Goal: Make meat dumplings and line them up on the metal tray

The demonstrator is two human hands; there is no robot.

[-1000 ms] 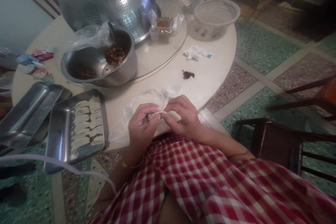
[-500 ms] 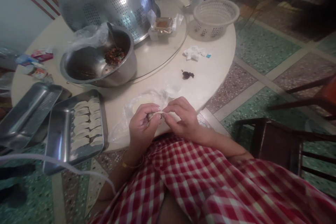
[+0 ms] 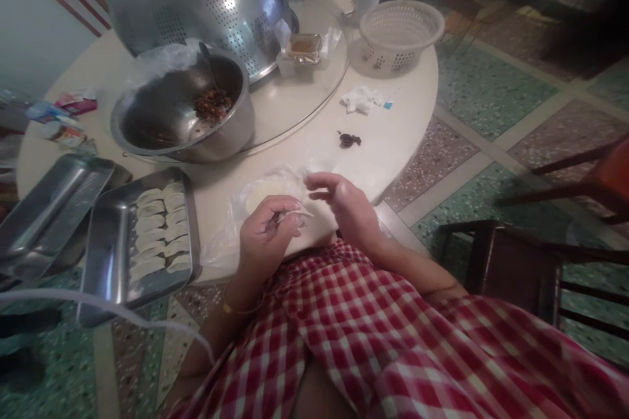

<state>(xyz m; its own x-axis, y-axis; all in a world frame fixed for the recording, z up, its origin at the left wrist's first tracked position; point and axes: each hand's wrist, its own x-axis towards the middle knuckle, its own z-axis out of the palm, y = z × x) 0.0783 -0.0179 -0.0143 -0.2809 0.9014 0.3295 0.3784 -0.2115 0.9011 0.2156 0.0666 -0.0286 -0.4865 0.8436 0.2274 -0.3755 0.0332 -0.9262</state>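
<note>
At the pale table, the left hand pinches a dumpling (right hand beside it, fingers parted).

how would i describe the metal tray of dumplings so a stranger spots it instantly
Find the large, round, cream-coloured table. At its edge, left of the bare left hand, is a rectangular, silver metal tray. Two columns of pale, half-moon dumplings lie inside it; the similar metal tray farther left shows none.

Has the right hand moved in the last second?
Yes. The right hand has come off the dumpling, shifting rightward and slightly nearer the dark scrap.
</note>
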